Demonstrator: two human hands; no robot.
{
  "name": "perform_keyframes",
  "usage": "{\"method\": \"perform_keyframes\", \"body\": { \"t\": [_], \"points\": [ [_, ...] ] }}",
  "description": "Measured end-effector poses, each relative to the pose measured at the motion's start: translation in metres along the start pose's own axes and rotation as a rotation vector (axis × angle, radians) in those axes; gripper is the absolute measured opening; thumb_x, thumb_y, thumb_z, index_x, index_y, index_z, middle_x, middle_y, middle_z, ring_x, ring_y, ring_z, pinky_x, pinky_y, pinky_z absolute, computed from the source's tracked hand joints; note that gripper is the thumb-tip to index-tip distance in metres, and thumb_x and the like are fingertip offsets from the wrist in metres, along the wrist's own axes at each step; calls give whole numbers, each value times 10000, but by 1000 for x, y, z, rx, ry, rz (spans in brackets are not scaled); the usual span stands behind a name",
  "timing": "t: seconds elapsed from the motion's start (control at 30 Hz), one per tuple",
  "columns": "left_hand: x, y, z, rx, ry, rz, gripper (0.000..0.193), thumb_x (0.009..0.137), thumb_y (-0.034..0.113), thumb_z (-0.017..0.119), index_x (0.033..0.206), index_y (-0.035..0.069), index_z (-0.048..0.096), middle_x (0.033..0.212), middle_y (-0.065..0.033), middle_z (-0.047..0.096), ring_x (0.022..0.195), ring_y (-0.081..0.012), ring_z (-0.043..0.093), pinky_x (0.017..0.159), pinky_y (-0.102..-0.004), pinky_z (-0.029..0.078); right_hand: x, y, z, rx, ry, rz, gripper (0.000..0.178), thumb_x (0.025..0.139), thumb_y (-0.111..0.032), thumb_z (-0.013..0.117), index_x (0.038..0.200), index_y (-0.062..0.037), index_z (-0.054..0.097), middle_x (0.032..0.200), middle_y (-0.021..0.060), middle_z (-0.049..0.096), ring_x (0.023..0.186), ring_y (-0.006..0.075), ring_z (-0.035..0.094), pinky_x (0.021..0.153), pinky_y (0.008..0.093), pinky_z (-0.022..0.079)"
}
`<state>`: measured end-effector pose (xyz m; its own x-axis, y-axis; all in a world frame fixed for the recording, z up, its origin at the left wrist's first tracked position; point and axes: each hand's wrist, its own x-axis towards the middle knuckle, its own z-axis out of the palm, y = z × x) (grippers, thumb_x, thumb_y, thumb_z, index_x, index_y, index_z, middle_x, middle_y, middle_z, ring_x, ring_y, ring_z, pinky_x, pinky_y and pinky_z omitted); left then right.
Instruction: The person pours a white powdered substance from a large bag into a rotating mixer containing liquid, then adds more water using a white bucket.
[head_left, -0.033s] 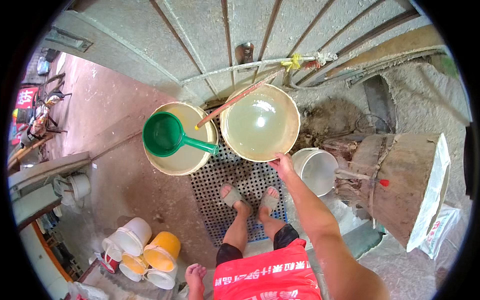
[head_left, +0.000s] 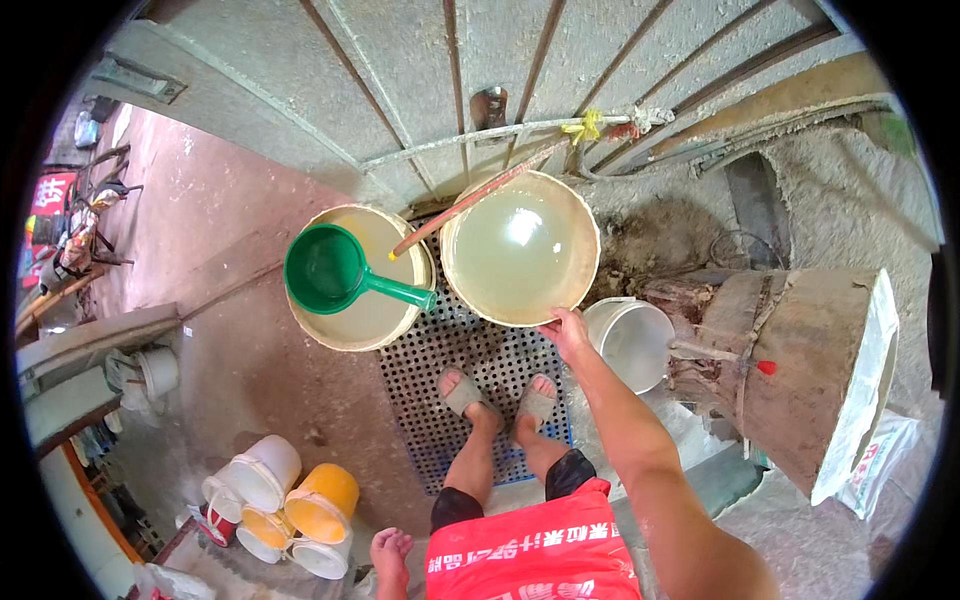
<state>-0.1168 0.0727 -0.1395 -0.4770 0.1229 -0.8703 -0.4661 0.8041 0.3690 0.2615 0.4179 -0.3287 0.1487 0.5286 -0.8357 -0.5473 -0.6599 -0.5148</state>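
A large cream bucket full of cloudy liquid stands in front of me. My right hand grips its near rim, thumb and fingers closed on the edge. My left hand hangs low beside my red apron, fingers loosely bent and apart, holding nothing. To the left stands a second cream bucket with cloudy liquid. A green dipper rests across it, its handle over the near right rim. From a hose across the back, a reddish tube slants down, its yellow tip above the left bucket.
A smaller white bucket stands right of my right hand. Beyond it lies a big brown tapered container with a red-tipped rod. White and yellow buckets cluster at lower left. My feet are on a perforated mat; a ribbed panel rises behind.
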Motion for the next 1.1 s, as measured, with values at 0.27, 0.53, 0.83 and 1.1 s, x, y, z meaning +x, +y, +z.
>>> {"method": "perform_keyframes", "body": {
  "t": [0.27, 0.53, 0.83, 1.1],
  "points": [
    [1, 5, 6, 19, 16, -3, 114, 798, 33, 479, 907, 57, 503, 809, -70, 554, 689, -200, 589, 594, -306, 513, -5, 4, -39, -42, 8, 39, 363, 808, -94, 458, 1149, -13, 367, 1068, 144, 502, 883, 240, 545, 763, 389, 489],
    [9, 24, 26, 25, 19, -6, 112, 800, 49, 478, 910, 68, 497, 808, -65, 562, 690, -197, 590, 611, -301, 510, -8, -30, -53, -114, 109, -28, 675, 806, -534, 474, 1279, -79, 316, 1247, 122, 414, 1139, 285, 401, 948, 467, 312],
    [18, 42, 35, 73, -35, 1, 122, 803, 70, 487, 924, 68, 497, 828, -69, 558, 715, -194, 594, 611, -300, 508, 17, -16, -61, 60, 106, 43, 708, 828, -643, 257, 1237, -82, 398, 1209, 121, 467, 1148, 253, 392, 975, 429, 267],
    [1, 52, 36, 68, -65, -18, 117, 806, 54, 491, 923, 61, 494, 827, -62, 544, 709, -182, 585, 604, -286, 499, -49, -8, -48, -496, 39, -533, 665, 773, -28, 543, 1346, -42, 206, 1202, 169, 466, 1102, 292, 457, 935, 368, 357]
  ]
}}
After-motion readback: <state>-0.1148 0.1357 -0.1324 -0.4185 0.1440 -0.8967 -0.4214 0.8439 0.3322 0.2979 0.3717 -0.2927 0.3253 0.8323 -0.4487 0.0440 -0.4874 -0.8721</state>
